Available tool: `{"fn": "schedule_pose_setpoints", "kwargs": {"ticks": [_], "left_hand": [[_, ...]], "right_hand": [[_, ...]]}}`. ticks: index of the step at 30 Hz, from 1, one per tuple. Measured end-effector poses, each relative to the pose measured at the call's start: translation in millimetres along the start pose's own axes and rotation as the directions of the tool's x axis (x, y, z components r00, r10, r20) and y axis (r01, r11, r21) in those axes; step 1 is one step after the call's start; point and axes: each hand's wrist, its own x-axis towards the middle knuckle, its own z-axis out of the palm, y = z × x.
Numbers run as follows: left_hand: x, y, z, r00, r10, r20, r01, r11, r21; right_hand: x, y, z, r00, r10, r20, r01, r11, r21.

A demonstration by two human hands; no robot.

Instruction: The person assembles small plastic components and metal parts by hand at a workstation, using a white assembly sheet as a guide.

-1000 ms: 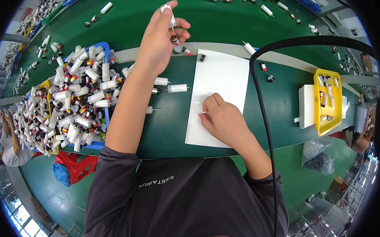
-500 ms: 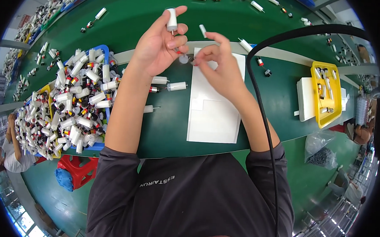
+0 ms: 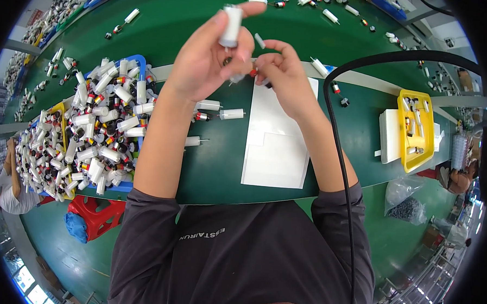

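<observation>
My left hand (image 3: 206,61) is raised above the far table edge, palm up, with a white plastic cylinder (image 3: 231,27) gripped upright between thumb and fingers. A thin pin sticks out of the cylinder's lower end. Close by, my right hand (image 3: 286,80) has its thumb and fingers pinched on a small red-and-black part (image 3: 253,72). Blur around the left fingertips hides how this part and a pale translucent piece (image 3: 237,78) meet. A thin white tube (image 3: 260,41) shows at the right index fingertip; I cannot tell if they touch. Below lies a white sheet (image 3: 276,159).
To the left, a blue bin (image 3: 142,71) is heaped with white cylinders and red-and-black parts. Several loose cylinders (image 3: 231,114) lie beside my left forearm. A yellow tray (image 3: 404,132) stands at the right. A black cable (image 3: 336,134) arches past my right arm. More parts dot the green belt (image 3: 178,29).
My left hand has shifted a little right with the white cylinder. My right hand's fingers have drawn together and closed in on the left fingertips. The whole view has shifted slightly.
</observation>
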Motion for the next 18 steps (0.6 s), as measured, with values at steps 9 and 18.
{"fn": "schedule_pose_setpoints", "kwargs": {"ticks": [9, 18], "left_hand": [[7, -11, 15, 0.977, -0.058, -0.206, -0.054, 0.866, -0.498], [3, -37, 27, 0.939, -0.272, -0.211, 0.292, 0.954, 0.071]], "right_hand": [[-47, -14, 22, 0.908, -0.411, 0.084, 0.417, 0.907, -0.059], [-46, -8, -2, 0.829, -0.525, -0.193, 0.497, 0.850, -0.175]]}}
